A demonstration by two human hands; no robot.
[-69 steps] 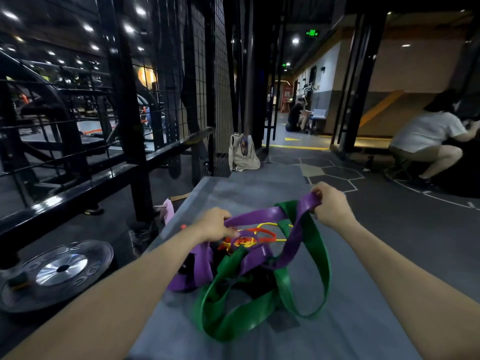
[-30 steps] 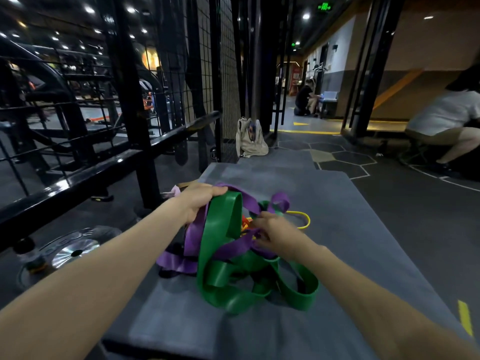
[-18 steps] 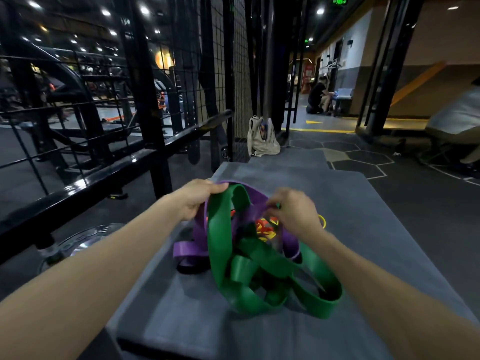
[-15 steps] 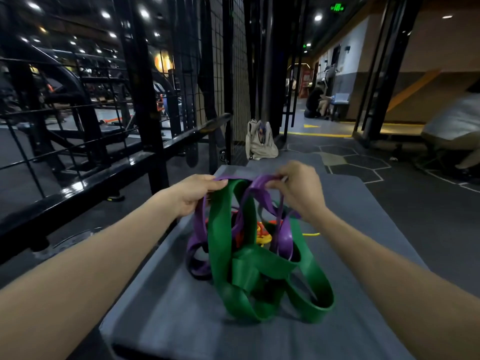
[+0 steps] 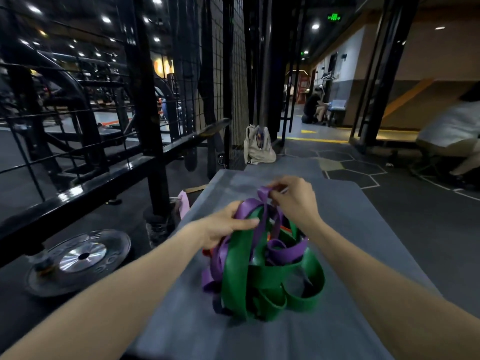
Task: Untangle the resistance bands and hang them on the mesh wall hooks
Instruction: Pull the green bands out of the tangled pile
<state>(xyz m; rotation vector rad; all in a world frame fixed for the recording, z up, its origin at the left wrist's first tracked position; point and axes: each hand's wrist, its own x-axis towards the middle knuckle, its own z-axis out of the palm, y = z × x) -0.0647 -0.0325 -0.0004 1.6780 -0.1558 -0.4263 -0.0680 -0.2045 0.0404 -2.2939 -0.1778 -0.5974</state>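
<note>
A tangle of resistance bands lies on a grey padded bench (image 5: pixel 345 229). A wide green band (image 5: pixel 235 271) loops around a purple band (image 5: pixel 285 252), with a bit of red band (image 5: pixel 205 252) showing underneath. My left hand (image 5: pixel 228 224) grips the top of the purple and green loops. My right hand (image 5: pixel 293 201) pinches a raised fold of the purple band just behind it. The black mesh wall (image 5: pixel 237 81) stands beyond the bench's far left corner; no hooks can be made out.
A black steel rack rail (image 5: pixel 104 178) runs along the left. A weight plate (image 5: pixel 78 258) lies on the floor beside the bench. A beige bag (image 5: pixel 258 148) leans at the mesh foot. A seated person (image 5: pixel 452 131) is at the right, another person (image 5: pixel 314 107) far back.
Both hands have drawn closer together over the pile. My left hand moved right onto the bands' top; my right hand still pinches the purple band, which now bunches higher.
</note>
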